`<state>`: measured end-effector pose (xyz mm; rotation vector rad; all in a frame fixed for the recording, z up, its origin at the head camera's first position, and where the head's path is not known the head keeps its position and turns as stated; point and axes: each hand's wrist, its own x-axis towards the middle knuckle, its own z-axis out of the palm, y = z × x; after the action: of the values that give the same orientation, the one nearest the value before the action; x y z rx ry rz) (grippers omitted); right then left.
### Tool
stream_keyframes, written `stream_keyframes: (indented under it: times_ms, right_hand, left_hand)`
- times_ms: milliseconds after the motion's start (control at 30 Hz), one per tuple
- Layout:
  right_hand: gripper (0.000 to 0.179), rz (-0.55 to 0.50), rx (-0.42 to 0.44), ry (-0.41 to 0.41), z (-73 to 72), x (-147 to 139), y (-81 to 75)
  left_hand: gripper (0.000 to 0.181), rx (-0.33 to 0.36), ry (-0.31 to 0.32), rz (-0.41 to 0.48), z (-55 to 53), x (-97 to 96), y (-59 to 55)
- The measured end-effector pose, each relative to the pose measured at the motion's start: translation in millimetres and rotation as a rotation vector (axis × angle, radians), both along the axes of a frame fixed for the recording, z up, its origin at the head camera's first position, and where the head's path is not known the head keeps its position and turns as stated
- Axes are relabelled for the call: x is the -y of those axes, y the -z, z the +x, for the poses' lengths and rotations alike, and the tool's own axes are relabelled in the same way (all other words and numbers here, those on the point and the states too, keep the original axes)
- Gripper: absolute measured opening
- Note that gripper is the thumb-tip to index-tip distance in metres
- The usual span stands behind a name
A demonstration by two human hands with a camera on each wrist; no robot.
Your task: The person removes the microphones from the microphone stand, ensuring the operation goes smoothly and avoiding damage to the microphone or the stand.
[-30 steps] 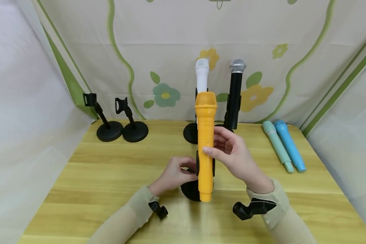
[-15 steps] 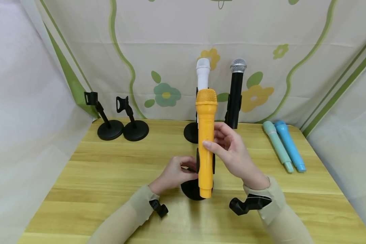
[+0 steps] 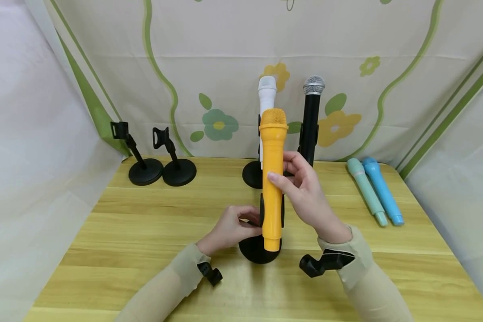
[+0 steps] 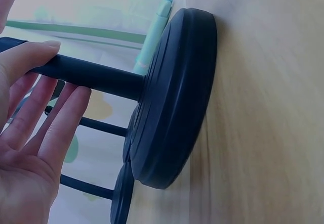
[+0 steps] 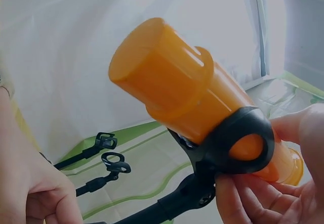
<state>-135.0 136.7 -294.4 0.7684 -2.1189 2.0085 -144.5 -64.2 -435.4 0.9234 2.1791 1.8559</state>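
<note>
My right hand (image 3: pixel 311 199) holds a yellow-orange microphone (image 3: pixel 273 152) between thumb and fingers, just above the clip. The microphone stands nearly upright, mesh head at the top. In the right wrist view, the black clip (image 5: pixel 217 148) of a desk stand wraps the lower body of the microphone, whose plain tail end sticks out past it. With thumb and fingers, my left hand (image 3: pixel 229 228) grips the stand's stem (image 4: pixel 101 77) below the clip. The stand's round black base (image 3: pixel 257 252) rests on the wooden table (image 3: pixel 165 268).
Behind stand a white microphone (image 3: pixel 267 96) and a black one with a silver head (image 3: pixel 311 120), both in stands. Two bare stands (image 3: pixel 146 171) (image 3: pixel 179 172) are at the back left. A mint microphone (image 3: pixel 366 192) and a blue one (image 3: pixel 383 190) lie at right.
The yellow-orange microphone has slid upward through the clip, its tail end now closer to it. My right hand has risen with it. My left hand stays on the stem.
</note>
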Motion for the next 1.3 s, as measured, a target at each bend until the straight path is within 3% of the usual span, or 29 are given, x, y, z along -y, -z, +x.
stream_keyframes:
  times_ms: [300,667,900,1000,1167,1300]
  right_hand:
    - [0.034,-0.05,0.042,0.046,-11.2,1.2,-4.8]
    - [0.035,-0.022,0.053,0.055,-10.5,1.8,-8.5]
    - [0.035,-0.053,0.06,0.072,-12.6,2.1,-11.6]
    - [0.036,-0.054,0.062,0.077,-13.9,2.1,-12.1]
    - [0.036,-0.054,0.064,0.093,-15.0,1.8,-13.7]
    - [0.036,-0.063,0.059,0.09,-15.4,1.7,-15.4]
  left_hand:
    - [0.026,-0.034,-0.005,-0.015,-3.1,-0.4,-5.2]
    - [0.024,-0.042,0.008,-0.011,-3.0,-3.6,-4.8]
    - [0.021,-0.046,0.028,0.0,10.1,-3.7,-37.7]
    - [0.021,-0.039,0.029,0.002,10.4,-3.3,-40.3]
    - [0.021,-0.031,0.032,-0.004,9.3,-3.9,-37.4]
    - [0.023,-0.036,0.036,-0.009,2.8,-5.1,-22.3]
